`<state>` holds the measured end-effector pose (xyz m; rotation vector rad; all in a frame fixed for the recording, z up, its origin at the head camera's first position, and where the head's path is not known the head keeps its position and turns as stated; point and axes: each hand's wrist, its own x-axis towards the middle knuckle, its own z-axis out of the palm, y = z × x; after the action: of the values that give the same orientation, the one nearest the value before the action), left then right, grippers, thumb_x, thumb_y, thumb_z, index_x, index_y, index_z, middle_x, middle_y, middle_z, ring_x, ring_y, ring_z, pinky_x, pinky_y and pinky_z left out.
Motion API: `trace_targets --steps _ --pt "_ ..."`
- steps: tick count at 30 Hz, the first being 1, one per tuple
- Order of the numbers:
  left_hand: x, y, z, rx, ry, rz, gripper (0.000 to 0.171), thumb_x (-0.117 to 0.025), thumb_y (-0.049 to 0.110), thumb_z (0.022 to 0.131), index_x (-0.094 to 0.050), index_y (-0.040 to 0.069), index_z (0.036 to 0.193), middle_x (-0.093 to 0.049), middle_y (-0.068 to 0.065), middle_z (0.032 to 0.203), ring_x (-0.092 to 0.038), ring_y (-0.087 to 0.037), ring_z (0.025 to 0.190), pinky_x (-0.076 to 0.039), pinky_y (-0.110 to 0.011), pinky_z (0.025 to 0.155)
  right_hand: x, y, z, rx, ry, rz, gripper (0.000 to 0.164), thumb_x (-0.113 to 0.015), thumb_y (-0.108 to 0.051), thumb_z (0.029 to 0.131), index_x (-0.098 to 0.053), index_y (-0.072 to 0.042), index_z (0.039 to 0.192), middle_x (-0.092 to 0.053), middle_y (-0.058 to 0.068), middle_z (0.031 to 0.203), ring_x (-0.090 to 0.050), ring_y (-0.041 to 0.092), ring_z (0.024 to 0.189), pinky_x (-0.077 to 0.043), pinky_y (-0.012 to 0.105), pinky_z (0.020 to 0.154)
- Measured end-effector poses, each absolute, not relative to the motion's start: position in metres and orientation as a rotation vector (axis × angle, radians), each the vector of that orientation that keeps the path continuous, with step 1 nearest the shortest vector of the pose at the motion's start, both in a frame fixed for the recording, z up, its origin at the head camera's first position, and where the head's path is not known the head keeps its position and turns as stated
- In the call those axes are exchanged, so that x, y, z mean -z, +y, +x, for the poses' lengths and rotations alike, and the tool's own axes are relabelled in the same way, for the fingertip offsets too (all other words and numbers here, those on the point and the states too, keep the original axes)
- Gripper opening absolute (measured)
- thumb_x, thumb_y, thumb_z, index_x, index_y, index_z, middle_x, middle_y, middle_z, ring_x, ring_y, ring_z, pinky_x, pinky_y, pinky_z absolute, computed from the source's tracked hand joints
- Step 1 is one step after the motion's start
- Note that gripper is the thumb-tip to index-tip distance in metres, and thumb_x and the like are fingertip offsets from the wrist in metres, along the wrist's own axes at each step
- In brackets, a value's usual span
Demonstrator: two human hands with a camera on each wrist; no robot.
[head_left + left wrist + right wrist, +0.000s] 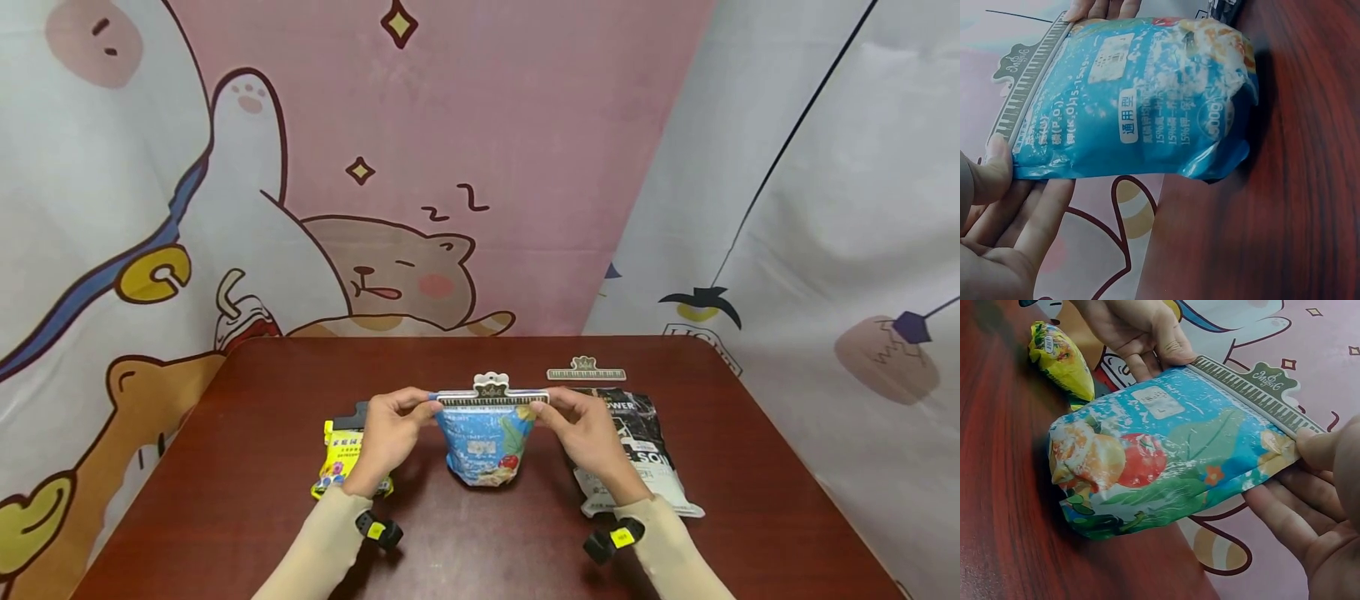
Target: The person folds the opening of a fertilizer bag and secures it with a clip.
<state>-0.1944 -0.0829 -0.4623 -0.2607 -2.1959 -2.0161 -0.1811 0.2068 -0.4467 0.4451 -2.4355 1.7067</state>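
Observation:
A blue plastic fertilizer bag with printed fruit stands upright in front of me. A bag clip with a piano-key pattern and a "Music" handle lies across its top edge. My left hand pinches the clip's left end and the bag's corner, thumb in front and fingers behind, as the left wrist view shows. At the other end my right hand does the same; its thumb presses on the clip's tip. Whether the bag's bottom touches the table I cannot tell.
On the dark red table, a yellow bag lies left, with a dark grey piece behind it. A black-and-white soil bag lies right, partly behind my right hand. A second piano-key clip rests near the back edge.

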Motion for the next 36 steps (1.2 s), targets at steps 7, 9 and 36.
trace_targets --steps 7,9,36 --pt "0.460 -0.080 -0.194 1.986 -2.201 -0.227 0.006 -0.077 0.007 0.091 -0.078 0.001 0.090 -0.077 -0.019 0.088 -0.078 -0.024 0.070 -0.064 -0.044 0.072 0.448 0.203 -0.184 -1.799 -2.393 0.394 0.020 -0.071 -0.023 0.098 -0.074 -0.003 0.103 -0.079 0.016 0.097 -0.079 0.019 0.082 -0.064 0.033 0.077" --pt "0.459 -0.081 -0.194 1.982 -2.218 -0.203 0.007 -0.077 0.008 0.091 -0.079 0.001 0.090 -0.077 -0.019 0.088 -0.078 -0.025 0.069 -0.064 -0.044 0.070 0.447 0.202 -0.185 -1.830 -2.397 0.371 0.023 -0.071 -0.023 0.098 -0.073 -0.001 0.105 -0.078 0.018 0.097 -0.079 0.020 0.082 -0.064 0.034 0.076" --pt "0.453 -0.087 -0.202 1.885 -2.556 0.019 0.016 -0.072 0.018 0.096 -0.077 0.003 0.099 -0.077 -0.012 0.090 -0.075 -0.021 0.065 -0.064 -0.045 0.071 0.453 0.195 -0.207 -2.204 -2.478 -0.005 0.025 -0.071 -0.016 0.098 -0.071 0.007 0.109 -0.078 0.011 0.093 -0.077 0.020 0.085 -0.064 0.038 0.079"
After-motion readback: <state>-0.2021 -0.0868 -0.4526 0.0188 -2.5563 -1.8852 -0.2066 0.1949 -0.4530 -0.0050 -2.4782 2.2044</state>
